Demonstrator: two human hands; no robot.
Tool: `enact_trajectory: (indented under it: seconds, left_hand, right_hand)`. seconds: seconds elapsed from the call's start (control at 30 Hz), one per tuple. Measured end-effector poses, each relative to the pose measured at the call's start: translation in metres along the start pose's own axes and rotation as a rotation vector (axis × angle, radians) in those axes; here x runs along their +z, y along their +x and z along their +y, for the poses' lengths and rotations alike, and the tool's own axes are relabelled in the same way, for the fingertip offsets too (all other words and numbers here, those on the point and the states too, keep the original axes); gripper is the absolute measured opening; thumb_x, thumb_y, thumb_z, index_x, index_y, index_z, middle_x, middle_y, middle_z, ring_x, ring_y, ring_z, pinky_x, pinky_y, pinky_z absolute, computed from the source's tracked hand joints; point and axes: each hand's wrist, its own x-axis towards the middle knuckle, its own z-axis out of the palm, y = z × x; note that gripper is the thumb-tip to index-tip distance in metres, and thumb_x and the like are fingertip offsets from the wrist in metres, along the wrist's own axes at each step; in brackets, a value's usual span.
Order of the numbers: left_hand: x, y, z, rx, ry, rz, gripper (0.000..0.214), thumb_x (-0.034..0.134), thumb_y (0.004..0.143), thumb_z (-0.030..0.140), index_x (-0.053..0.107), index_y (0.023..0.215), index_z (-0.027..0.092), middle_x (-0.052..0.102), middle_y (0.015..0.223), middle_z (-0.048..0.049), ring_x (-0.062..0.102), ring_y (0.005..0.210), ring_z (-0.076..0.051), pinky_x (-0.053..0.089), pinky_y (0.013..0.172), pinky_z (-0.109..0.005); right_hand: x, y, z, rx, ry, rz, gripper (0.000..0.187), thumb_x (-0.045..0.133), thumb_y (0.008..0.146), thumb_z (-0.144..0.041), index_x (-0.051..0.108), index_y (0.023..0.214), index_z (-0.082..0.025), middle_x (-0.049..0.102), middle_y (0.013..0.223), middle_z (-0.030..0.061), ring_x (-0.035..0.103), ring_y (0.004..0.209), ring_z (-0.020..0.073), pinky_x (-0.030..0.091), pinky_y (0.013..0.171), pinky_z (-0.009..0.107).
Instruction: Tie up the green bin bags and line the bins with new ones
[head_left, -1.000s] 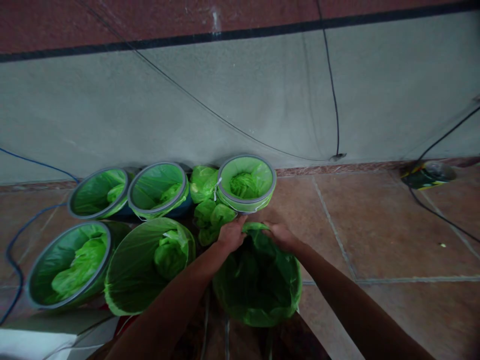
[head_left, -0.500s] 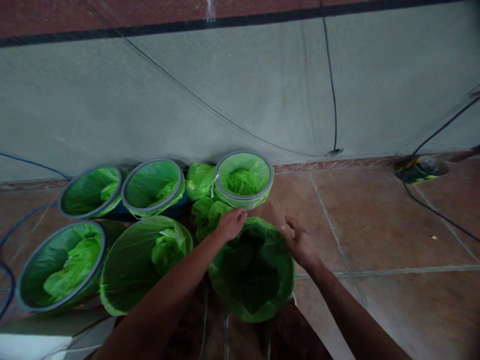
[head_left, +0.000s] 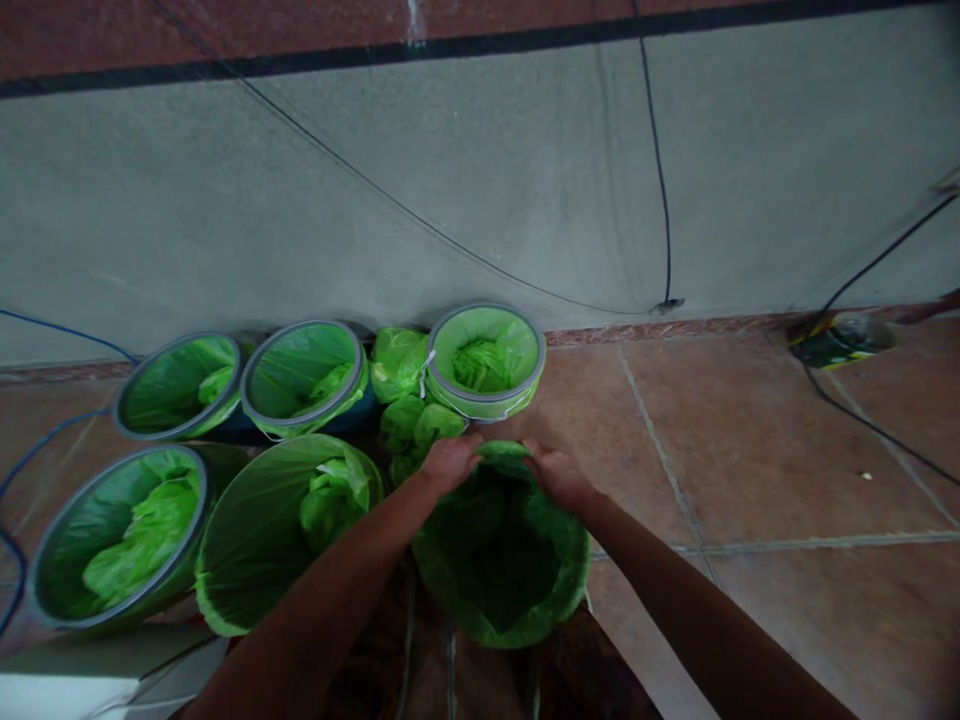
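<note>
Both hands [head_left: 452, 463] [head_left: 559, 474] — slightly apart — pinch the green liner [head_left: 501, 632] along its far edge.

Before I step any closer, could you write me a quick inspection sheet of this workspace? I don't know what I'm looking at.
Surface: brown tiled floor with pale joint lines.
Things in hand: open green bag, mouth upward; its inside is dark.
Clutter: four grey-rimmed, green-lined bins, another open green bag-lined container, loose green bundles, a dark can.
Grippers: nothing seen; bare left hand and right hand grip the bag's far edge.
Cables: black cable down the wall, thin cable slanting across it, blue cable at left, another black cable beside the can.
Surroundings: grey wall with a red upper band.
</note>
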Motion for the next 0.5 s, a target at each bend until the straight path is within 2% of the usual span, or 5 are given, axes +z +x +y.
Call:
enact_trajectory:
  seconds: [0.17, 0.27, 0.33, 0.4, 0.5]
  left_hand:
    - [-0.003, -0.009, -0.001, -0.110, -0.082, -0.038, 0.050, 0.062, 0.081, 0.029, 0.048, 0.128, 0.019, 0.064, 0.121, -0.0115, 0.060, 0.113, -0.026, 0.044, 0.098, -0.036]
    - [-0.016, -0.016, -0.007, -0.138, -0.189, -0.018, 0.090, 0.076, 0.067, 0.039, 0.032, 0.142, 0.017, 0.051, 0.138, -0.0150, 0.051, 0.125, -0.029, 0.040, 0.104, -0.037]
    - [-0.028, -0.023, -0.017, -0.158, -0.235, -0.033, 0.093, 0.074, 0.067, 0.046, 0.032, 0.143, 0.014, 0.047, 0.143, -0.0161, 0.047, 0.129, -0.030, 0.037, 0.107, -0.037]
    - [-0.038, -0.033, -0.027, -0.176, -0.253, -0.070, 0.081, 0.066, 0.073, 0.050, 0.038, 0.140, 0.013, 0.047, 0.142, -0.0159, 0.046, 0.130, -0.029, 0.035, 0.108, -0.036]
    - [-0.044, -0.048, -0.033, -0.218, -0.287, -0.122, 0.069, 0.054, 0.082, 0.050, 0.042, 0.137, 0.012, 0.051, 0.139, -0.0151, 0.050, 0.127, -0.027, 0.036, 0.107, -0.035]
  right_hand:
    - [-0.011, -0.005, -0.011, 0.094, -0.134, -0.054, 0.038, 0.040, 0.093, -0.026, 0.051, 0.126, -0.012, 0.068, 0.106, 0.0128, 0.064, 0.095, 0.0235, 0.045, 0.079, 0.030]
    - [-0.018, -0.017, -0.022, 0.078, -0.343, 0.048, 0.053, 0.050, 0.088, -0.025, 0.041, 0.139, -0.012, 0.059, 0.124, 0.0168, 0.057, 0.110, 0.0280, 0.044, 0.089, 0.036]
    - [-0.017, -0.028, -0.033, 0.044, -0.374, 0.118, 0.049, 0.046, 0.090, -0.025, 0.043, 0.138, -0.015, 0.057, 0.128, 0.0153, 0.055, 0.113, 0.0269, 0.042, 0.093, 0.036]
    - [-0.007, -0.036, -0.047, 0.018, -0.314, 0.014, 0.039, 0.042, 0.093, -0.023, 0.053, 0.129, -0.017, 0.064, 0.116, 0.0120, 0.060, 0.103, 0.0236, 0.045, 0.088, 0.033]
    - [0.018, -0.037, -0.069, -0.009, -0.251, -0.216, 0.021, 0.056, 0.087, -0.021, 0.066, 0.104, -0.014, 0.069, 0.092, 0.0091, 0.065, 0.084, 0.0202, 0.049, 0.075, 0.030]
